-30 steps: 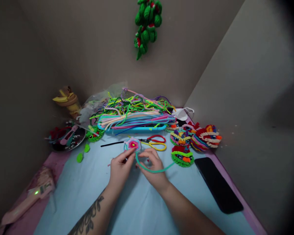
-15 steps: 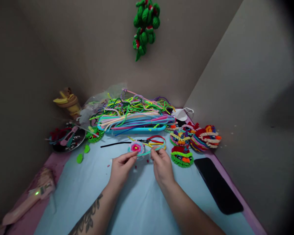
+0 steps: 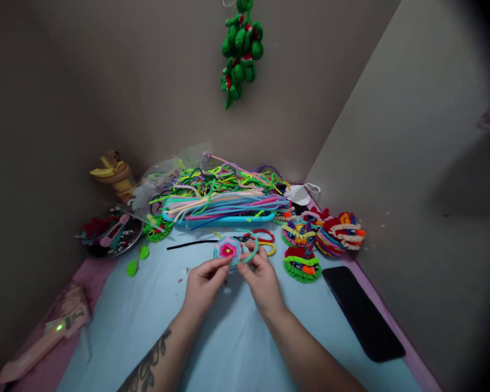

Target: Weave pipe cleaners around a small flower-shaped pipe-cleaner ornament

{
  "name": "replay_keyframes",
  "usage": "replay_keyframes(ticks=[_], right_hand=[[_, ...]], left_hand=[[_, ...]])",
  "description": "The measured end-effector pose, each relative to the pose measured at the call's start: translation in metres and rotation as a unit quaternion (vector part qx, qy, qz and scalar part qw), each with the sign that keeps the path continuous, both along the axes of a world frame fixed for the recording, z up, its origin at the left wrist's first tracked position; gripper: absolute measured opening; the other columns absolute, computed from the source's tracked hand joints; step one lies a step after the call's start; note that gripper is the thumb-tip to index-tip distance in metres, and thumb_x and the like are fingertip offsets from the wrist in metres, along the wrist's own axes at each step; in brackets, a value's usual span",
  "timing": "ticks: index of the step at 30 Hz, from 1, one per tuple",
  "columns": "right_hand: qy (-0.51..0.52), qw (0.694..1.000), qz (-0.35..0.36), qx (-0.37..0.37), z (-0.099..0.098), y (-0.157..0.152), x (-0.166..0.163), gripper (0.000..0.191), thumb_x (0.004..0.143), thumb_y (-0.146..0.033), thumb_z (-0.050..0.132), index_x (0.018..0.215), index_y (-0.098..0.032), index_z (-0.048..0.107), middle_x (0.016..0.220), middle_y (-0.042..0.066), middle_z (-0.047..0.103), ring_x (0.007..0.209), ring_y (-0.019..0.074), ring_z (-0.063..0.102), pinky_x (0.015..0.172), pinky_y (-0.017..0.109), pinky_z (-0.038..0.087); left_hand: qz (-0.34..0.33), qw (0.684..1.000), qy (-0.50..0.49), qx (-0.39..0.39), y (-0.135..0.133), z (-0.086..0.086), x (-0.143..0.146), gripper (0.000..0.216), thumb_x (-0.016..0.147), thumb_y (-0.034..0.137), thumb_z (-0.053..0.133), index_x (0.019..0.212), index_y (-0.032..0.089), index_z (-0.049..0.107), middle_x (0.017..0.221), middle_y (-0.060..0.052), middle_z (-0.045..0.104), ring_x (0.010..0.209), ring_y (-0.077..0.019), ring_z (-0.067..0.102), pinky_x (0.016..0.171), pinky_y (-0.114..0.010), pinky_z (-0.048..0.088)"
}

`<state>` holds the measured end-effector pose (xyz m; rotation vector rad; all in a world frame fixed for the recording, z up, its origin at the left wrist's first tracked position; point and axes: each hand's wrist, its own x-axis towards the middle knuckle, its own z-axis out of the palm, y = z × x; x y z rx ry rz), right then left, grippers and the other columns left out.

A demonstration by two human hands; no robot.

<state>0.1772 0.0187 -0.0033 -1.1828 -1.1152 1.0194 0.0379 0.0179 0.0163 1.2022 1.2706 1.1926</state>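
Pinching a pink-centred pipe-cleaner rosette (image 3: 227,251) in our left hand (image 3: 204,280) and a curled turquoise pipe cleaner (image 3: 256,244) in our right hand (image 3: 264,282), we hold both over the table (image 3: 228,343), between its side edges.

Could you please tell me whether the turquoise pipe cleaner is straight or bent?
Bent: the turquoise pipe cleaner shows as a curved arc rising beside the thumb of the right hand.
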Motion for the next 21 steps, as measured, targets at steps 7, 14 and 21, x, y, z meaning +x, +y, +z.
replay_keyframes(ticks=[7, 14, 21], right_hand=[[0.034, 0.999, 0.036, 0.024, 0.0014, 0.0019, 0.0029, 0.019, 0.075, -0.040, 0.066, 0.076, -0.021, 0.069, 0.126, 0.008, 0.046, 0.122, 0.0261, 0.042, 0.103, 0.041, 0.031], [-0.003, 1.000, -0.004, 0.026, -0.0017, 0.0007, 0.0036, 0.014, 0.072, -0.035, 0.069, 0.072, -0.022, 0.068, 0.121, 0.007, 0.048, 0.117, 0.0251, 0.045, 0.101, 0.039, 0.032], [0.102, 0.994, -0.027, 0.028, 0.0031, 0.0035, 0.0072, 0.019, 0.072, -0.036, 0.067, 0.083, -0.021, 0.063, 0.121, 0.007, 0.049, 0.113, 0.0236, 0.047, 0.090, 0.035, 0.039]], left_hand=[[-0.027, 0.999, -0.024, 0.002, -0.0003, 0.0002, -0.0006, 0.018, 0.069, 0.026, 0.068, 0.083, 0.016, 0.074, 0.077, -0.006, 0.072, 0.065, -0.0136, 0.062, 0.059, -0.022, 0.048], [0.006, 0.999, -0.038, -0.003, 0.0014, -0.0009, 0.0000, 0.019, 0.068, 0.028, 0.070, 0.081, 0.015, 0.071, 0.072, -0.004, 0.070, 0.061, -0.0123, 0.059, 0.056, -0.021, 0.047], [-0.028, 0.999, -0.039, -0.024, 0.0011, 0.0016, -0.0006, 0.018, 0.066, 0.027, 0.071, 0.079, 0.015, 0.072, 0.069, -0.004, 0.070, 0.059, -0.0132, 0.060, 0.056, -0.023, 0.048]])
